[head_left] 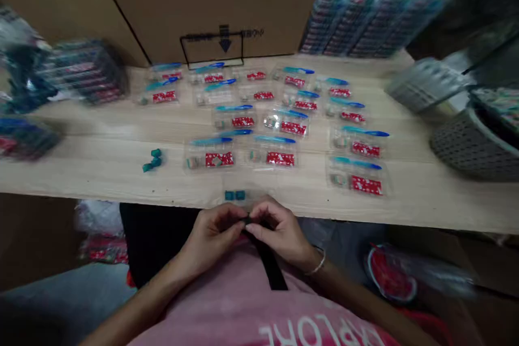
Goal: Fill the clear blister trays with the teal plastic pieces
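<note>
My left hand and my right hand meet in front of my body, just off the table's near edge. The fingertips of both are pinched together on a small dark piece that looks like the upper end of a black strap. Its lower part hangs over the pink shirt. Just beyond my fingers, two teal cubes sit side by side, apparently on a clear plastic tray. Further left lie several more teal pieces. Clear packs with a blue pen and a red patterned item lie in loose rows ahead.
A large cardboard box stands behind the wooden table. Stacked packs are at the back right, and another stack is at the left. A grey basket stands at the right edge. Bagged items lie below the table.
</note>
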`<state>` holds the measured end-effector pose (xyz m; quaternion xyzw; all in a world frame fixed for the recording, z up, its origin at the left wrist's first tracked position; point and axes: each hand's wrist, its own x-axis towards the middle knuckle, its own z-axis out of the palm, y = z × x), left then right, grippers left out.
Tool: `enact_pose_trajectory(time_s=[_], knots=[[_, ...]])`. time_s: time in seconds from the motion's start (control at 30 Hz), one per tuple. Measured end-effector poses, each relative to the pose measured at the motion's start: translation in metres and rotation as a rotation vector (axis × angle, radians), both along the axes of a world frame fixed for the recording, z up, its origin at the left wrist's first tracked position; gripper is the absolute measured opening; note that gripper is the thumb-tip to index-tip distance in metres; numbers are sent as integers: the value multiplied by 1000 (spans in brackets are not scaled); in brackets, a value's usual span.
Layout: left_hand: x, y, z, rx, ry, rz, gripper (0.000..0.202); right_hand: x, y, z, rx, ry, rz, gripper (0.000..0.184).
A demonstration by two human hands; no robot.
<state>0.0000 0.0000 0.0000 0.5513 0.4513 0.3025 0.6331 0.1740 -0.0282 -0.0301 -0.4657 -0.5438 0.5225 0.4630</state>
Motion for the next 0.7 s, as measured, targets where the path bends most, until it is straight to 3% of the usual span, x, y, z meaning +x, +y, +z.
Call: enact_pose_trajectory(time_s=[0.13,0.23,0.33,0.4,0.47,0.57,0.63,0.7], knots=[[9,0,-11,-8,-44,42,13,5,-1,2,-19,26,63,7],[6,6,-12,158,89,-4,11,11,4,4,0,-17,99,7],[-1,19,-17,548,359,-22,8,21,20,7,205,-301,126,1],[-4,27,-24,728,467,-37,8,27,36,8,390,-567,168,7],[-5,30,-31,764,483,-70,12,32,49,6,518,-745,248,11],[-9,31,-35,731,421,-109,13,30,58,3,606,-831,330,13],[-20,35,-34,739,411,-57,11,27,56,3,640,-876,330,15],[-43,46,-31,781,501,168,9,22,53,6,667,-959,332,17]])
